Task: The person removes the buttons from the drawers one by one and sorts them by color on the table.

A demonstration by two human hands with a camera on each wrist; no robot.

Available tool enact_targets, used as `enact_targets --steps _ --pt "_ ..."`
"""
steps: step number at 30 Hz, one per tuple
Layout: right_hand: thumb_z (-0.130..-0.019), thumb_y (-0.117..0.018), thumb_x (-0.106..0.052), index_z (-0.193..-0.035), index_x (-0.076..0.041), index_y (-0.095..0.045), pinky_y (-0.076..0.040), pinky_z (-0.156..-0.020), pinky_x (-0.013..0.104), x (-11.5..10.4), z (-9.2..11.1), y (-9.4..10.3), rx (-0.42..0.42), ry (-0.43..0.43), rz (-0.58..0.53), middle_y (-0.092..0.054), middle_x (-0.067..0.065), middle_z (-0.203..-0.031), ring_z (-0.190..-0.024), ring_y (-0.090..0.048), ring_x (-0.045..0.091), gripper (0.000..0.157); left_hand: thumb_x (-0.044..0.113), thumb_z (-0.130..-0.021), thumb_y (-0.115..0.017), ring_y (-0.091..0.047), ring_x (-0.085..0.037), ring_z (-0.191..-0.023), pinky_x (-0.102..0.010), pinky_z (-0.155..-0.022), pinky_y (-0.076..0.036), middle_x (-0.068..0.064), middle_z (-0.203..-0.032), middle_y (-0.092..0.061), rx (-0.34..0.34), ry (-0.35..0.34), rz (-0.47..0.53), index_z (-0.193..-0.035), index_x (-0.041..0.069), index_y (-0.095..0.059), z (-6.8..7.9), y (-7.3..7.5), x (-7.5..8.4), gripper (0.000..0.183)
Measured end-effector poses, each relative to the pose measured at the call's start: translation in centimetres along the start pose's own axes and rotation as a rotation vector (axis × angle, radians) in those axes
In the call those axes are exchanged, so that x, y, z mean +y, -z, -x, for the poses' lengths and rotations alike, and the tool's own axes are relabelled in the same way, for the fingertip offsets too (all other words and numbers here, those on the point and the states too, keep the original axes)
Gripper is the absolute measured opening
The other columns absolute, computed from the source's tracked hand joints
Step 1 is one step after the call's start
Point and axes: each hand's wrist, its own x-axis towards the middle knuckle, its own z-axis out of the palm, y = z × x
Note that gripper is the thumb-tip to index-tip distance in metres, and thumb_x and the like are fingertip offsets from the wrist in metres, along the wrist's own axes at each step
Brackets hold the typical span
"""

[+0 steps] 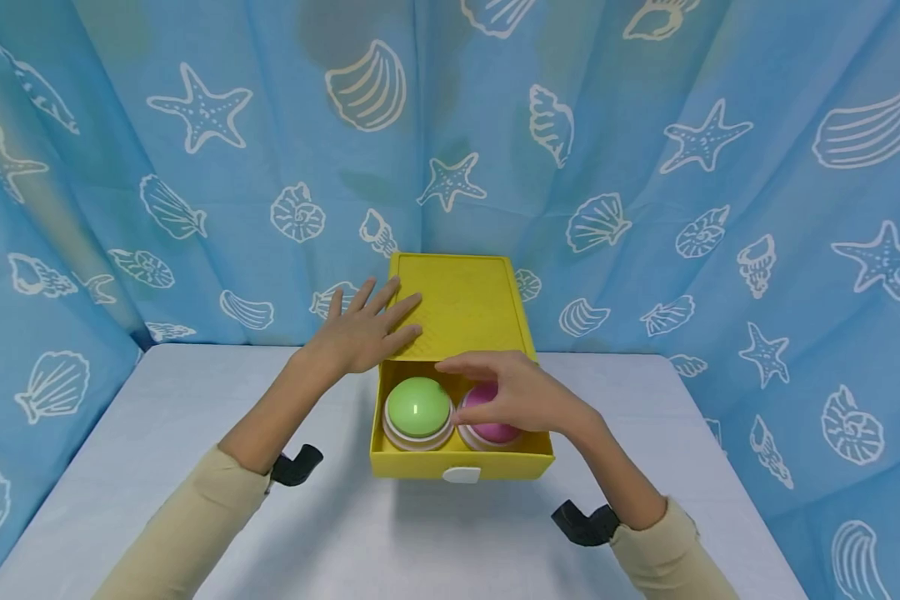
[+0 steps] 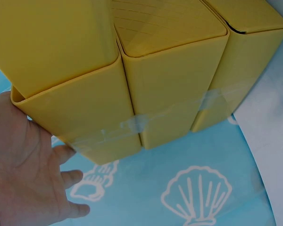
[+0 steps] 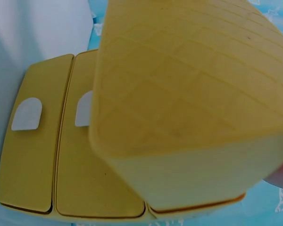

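Note:
A yellow drawer unit (image 1: 461, 304) stands at the back of the table with its top drawer (image 1: 420, 465) pulled out. Inside the drawer, a green dome-topped object (image 1: 418, 407) with a white base sits on the left, beside a similar pink one (image 1: 497, 432). My right hand (image 1: 521, 387) arches over the pink object with thumb and fingers apart, partly covering it; whether they touch it is unclear. At the unit's left side, my left hand (image 1: 356, 333) has its fingers spread by the upper edge. The left wrist view shows that palm (image 2: 26, 155) beside the yellow wall.
Lower drawer fronts (image 3: 92, 174) with white tabs (image 3: 27, 114) are closed beneath the open drawer. A white-covered table (image 1: 217, 392) carries the unit. Blue shell-patterned curtains (image 1: 495, 225) hang close behind and at both sides. Black wrist mounts (image 1: 296, 465) are on both forearms.

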Motion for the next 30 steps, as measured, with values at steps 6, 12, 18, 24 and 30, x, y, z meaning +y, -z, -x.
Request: enact_targets --steps 6,12,18,24,30 --pt "-0.084 -0.082 -0.030 -0.141 -0.009 -0.059 -0.050 -0.097 0.037 -0.4 -1.1 -0.4 -0.052 0.033 0.071 -0.061 0.002 -0.137 -0.126 -0.055 0.021 0.064 0.056 -0.106 -0.026 0.003 -0.037 -0.151 -0.065 -0.113 0.004 -0.008 -0.167 -0.003 0.006 0.001 -0.009 -0.162 0.026 -0.019 0.0 0.0 0.1 0.064" --pt "-0.084 -0.082 -0.030 -0.142 -0.009 -0.057 -0.052 -0.092 0.032 -0.8 -1.9 -1.0 -0.111 0.035 0.092 -0.062 0.002 -0.134 -0.115 -0.058 0.018 0.066 0.056 -0.106 -0.027 0.004 -0.036 -0.151 -0.065 -0.113 0.004 -0.008 -0.167 -0.002 0.003 0.006 -0.014 -0.162 0.026 -0.018 0.0 0.0 0.0 0.063" --pt "-0.085 -0.083 -0.030 -0.144 -0.009 -0.054 -0.052 -0.091 0.029 -0.6 -2.3 -1.5 -0.140 0.010 0.105 -0.062 0.001 -0.132 -0.109 -0.061 0.014 0.069 0.056 -0.106 -0.026 0.004 -0.036 -0.151 -0.065 -0.114 0.003 -0.008 -0.167 -0.002 -0.003 0.007 -0.012 -0.162 0.027 -0.018 0.0 -0.1 0.2 0.063" --pt "-0.083 -0.084 -0.029 -0.145 -0.008 -0.053 -0.050 -0.095 0.031 -0.7 -2.3 -1.7 -0.155 0.022 0.135 -0.059 0.002 -0.138 -0.117 -0.058 0.016 0.073 0.055 -0.106 -0.026 0.005 -0.036 -0.151 -0.065 -0.114 0.003 -0.008 -0.167 -0.002 -0.005 0.005 -0.007 -0.162 0.026 -0.018 0.0 -0.1 0.1 0.063" --pt "-0.081 -0.085 -0.035 -0.146 -0.010 -0.052 -0.047 -0.099 0.034 -0.7 -2.3 -1.8 -0.175 0.006 0.200 -0.055 0.001 -0.142 -0.122 -0.054 0.016 0.077 0.055 -0.106 -0.027 0.003 -0.037 -0.151 -0.065 -0.114 0.002 -0.008 -0.167 -0.003 0.004 0.002 -0.019 -0.162 0.026 -0.018 -0.1 -0.1 0.0 0.063"
